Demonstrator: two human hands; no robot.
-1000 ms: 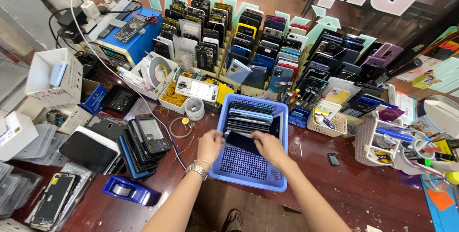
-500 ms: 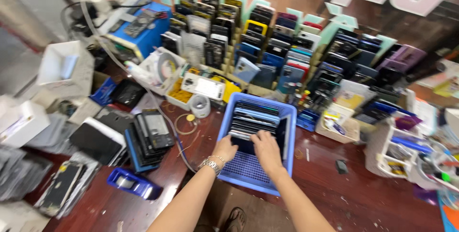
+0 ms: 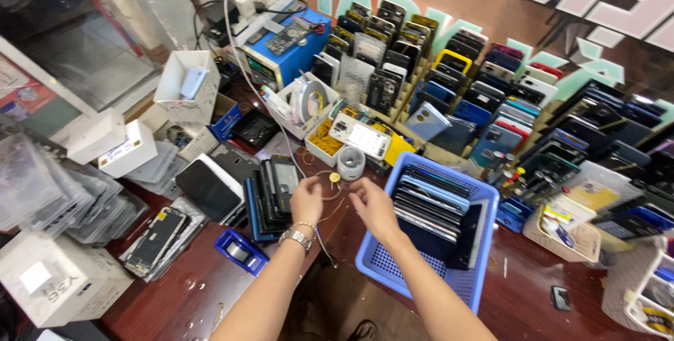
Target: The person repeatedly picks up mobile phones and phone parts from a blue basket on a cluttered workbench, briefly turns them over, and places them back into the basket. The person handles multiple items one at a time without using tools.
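Nearest, a left hand (image 3: 307, 202) with a wrist bracelet and a right hand (image 3: 374, 207) are held over the dark red table (image 3: 175, 299), fingers loosely curled, nothing visibly gripped; just right, a blue basket (image 3: 393, 271) of stacked phones (image 3: 430, 204) is seen; beyond, a tape roll (image 3: 350, 163) and rows of phone cases (image 3: 449, 95) are ranged.

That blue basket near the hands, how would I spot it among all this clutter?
Look at the dark red-brown table, along its near edge just right of the person's right hand. There sits the blue plastic basket, rectangular with mesh-like perforated walls and floor. Unlike the small trays around it, it holds a row of dark phone screens stacked on edge.
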